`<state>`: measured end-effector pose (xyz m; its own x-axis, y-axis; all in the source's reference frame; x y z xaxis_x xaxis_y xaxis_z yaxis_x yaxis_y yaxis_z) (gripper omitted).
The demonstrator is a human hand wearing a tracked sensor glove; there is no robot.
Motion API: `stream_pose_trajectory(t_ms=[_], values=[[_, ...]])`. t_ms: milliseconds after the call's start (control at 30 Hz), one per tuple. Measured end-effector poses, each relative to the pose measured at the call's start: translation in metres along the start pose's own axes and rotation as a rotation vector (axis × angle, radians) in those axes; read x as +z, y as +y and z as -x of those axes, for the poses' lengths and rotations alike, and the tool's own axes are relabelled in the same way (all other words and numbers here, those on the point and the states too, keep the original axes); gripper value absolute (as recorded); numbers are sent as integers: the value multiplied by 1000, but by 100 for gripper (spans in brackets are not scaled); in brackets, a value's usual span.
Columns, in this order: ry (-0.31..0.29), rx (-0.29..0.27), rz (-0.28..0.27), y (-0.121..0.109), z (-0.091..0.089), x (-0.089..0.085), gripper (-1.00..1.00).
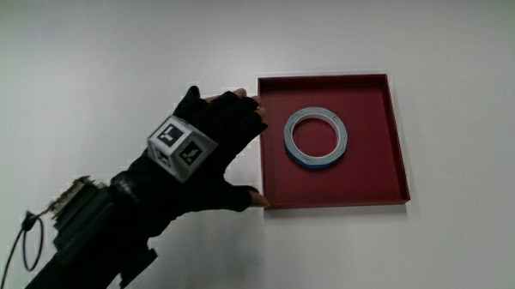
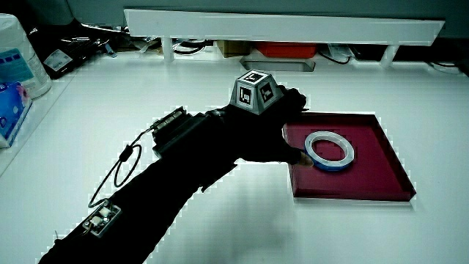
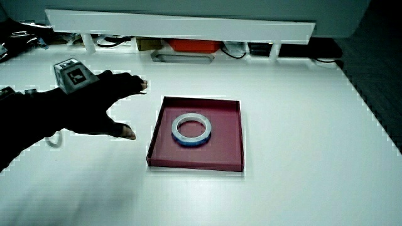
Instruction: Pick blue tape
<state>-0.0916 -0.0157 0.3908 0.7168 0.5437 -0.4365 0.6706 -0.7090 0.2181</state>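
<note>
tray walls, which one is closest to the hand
The tray wall beside the hand: its spread fingertips reach that wall alone. The other three walls lie past the blue tape, away from the hand.

Blue tape (image 1: 316, 136) with a pale grey top face lies in a dark red tray (image 1: 387, 170) on a white table (image 1: 460, 52). Black glove (image 1: 208, 146) carries a white cube (image 1: 180, 147) with black square markings.
</note>
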Motion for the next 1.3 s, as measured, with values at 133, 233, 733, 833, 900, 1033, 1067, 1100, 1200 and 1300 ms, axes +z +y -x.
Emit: stream_pose_trajectory(t_ms=[133, 233, 733, 833, 900, 1033, 1067, 1100, 1200, 1300], values=[[-55, 3, 13, 16, 4, -18, 0], [-25, -6, 15, 27, -1, -24, 0], [-34, 89, 109, 77, -5, -74, 0], [-32, 96, 127, 83, -3, -87, 0], [-38, 101, 144, 87, -5, -95, 0], [-11, 108, 163, 94, -10, -104, 0], [-20, 109, 167, 96, -10, -108, 0], [-14, 104, 171, 98, -11, -110, 0], [-43, 119, 185, 102, -12, -117, 0], [-21, 120, 203, 105, -17, -118, 0]])
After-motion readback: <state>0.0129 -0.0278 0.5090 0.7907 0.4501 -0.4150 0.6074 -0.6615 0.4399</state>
